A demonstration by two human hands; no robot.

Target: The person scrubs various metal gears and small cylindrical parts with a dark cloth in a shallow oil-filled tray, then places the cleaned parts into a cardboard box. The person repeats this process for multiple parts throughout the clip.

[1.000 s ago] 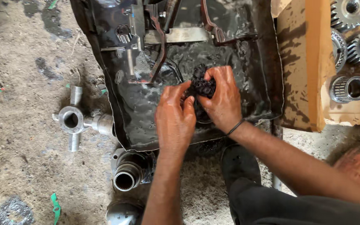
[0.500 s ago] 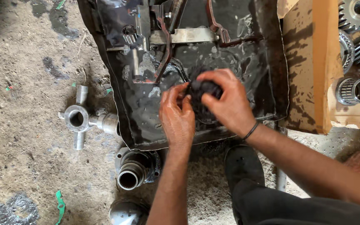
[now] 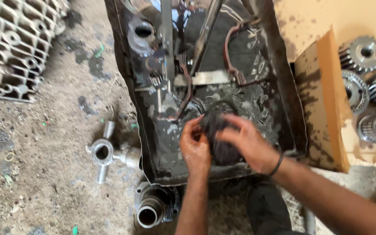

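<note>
Both hands are working a dark, oily gear (image 3: pixel 219 137) over the black wash tray (image 3: pixel 290 109). The left hand (image 3: pixel 194 146) is pinching its edge at nine o'clock, and the right hand (image 3: pixel 249 143) is cupping it from three o'clock — fingers curled closed around it. The scrubbing looks to be mid-way; turning the slippery part further is calling for a firm hold. Clean gears (image 3: pixel 364 52) are lying at two o'clock — a metal cross-shaped piece (image 3: pixel 103 152) at nine.

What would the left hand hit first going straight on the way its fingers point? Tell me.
The left hand points up and right into the dark greasy part it already touches, with the right hand on the other side. Depth is unclear.
</note>
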